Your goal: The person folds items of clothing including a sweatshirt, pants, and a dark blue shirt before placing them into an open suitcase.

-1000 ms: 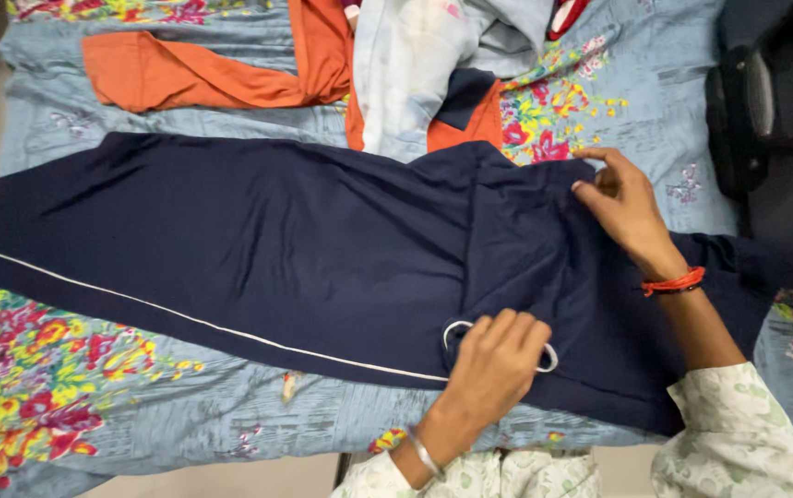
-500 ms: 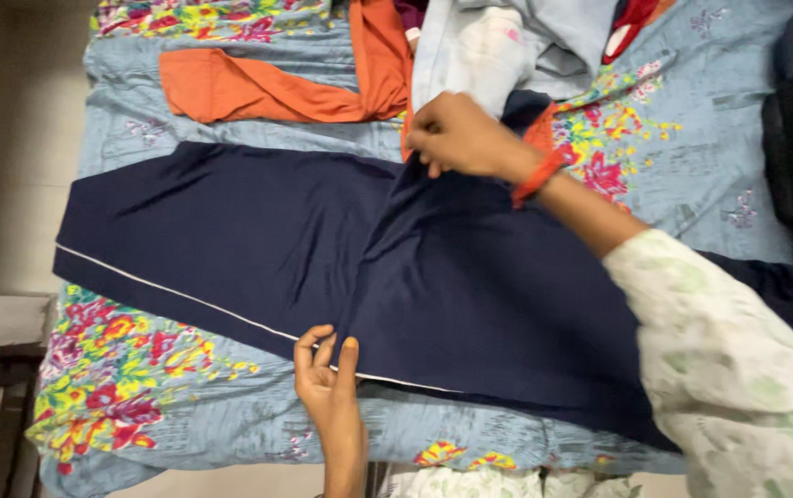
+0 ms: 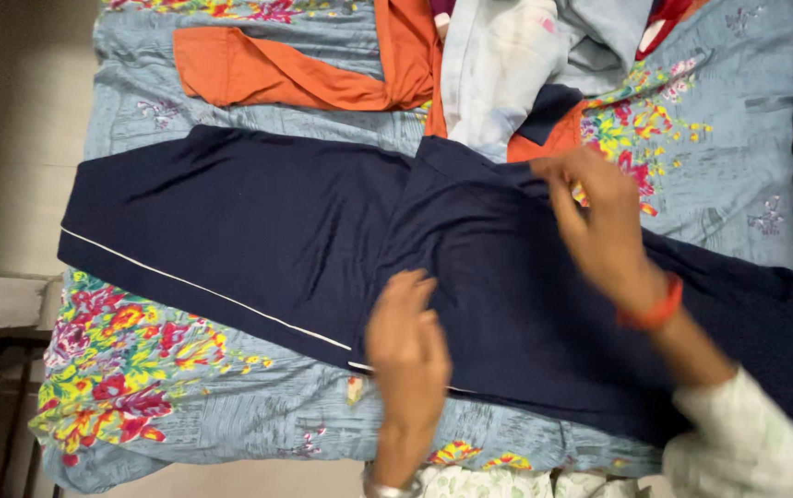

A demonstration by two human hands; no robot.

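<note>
The pants are dark blue with a thin white stripe down one side. The bed sheet is light blue with pink, red, yellow and green flowers. An orange cloth lies at the top, beside a pale blue cloth. The wrist band is orange-red.

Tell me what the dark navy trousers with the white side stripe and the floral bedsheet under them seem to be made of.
The dark navy trousers look like a soft, thin, matte woven or knit fabric: they lie limp and fold without stiffness. The white stripe seems to be sewn piping. The light blue floral bedsheet looks like printed cotton, matte, with fine creases, though the fibre cannot be confirmed.
</note>
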